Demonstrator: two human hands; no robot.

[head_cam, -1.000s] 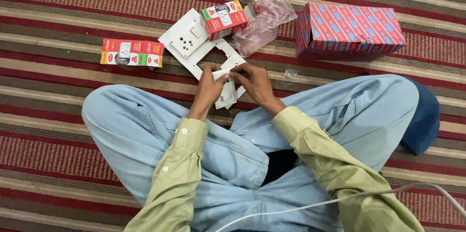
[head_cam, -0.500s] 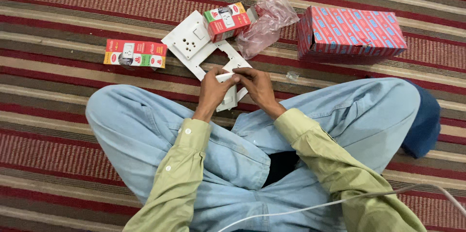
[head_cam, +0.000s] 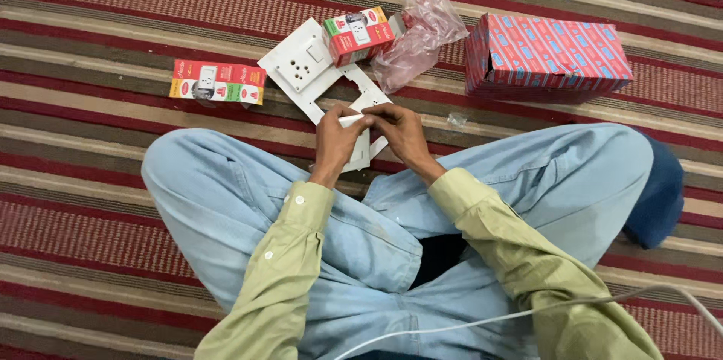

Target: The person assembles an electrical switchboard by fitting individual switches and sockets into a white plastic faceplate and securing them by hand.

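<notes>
A small white plastic piece is pinched between both hands, just above the person's crossed legs in light blue trousers; its long axis lies roughly left to right, one end tipped slightly up toward the right hand. The left hand is curled nearly closed, thumb and fingertips gripping the left end of the piece. The right hand is likewise bent close, fingertips meeting the piece at its right end; how firmly it grips cannot be told.

Under the hands, on the red and beige striped floor mat, lies a white rectangular frame plate, running diagonally up-left toward a white square socket plate that touches it. A small red and green cardboard box rests on the socket plate's upper right edge, beside a crumpled clear plastic bag. A second small red and green box lies well to the left, and a large red patterned carton to the right
</notes>
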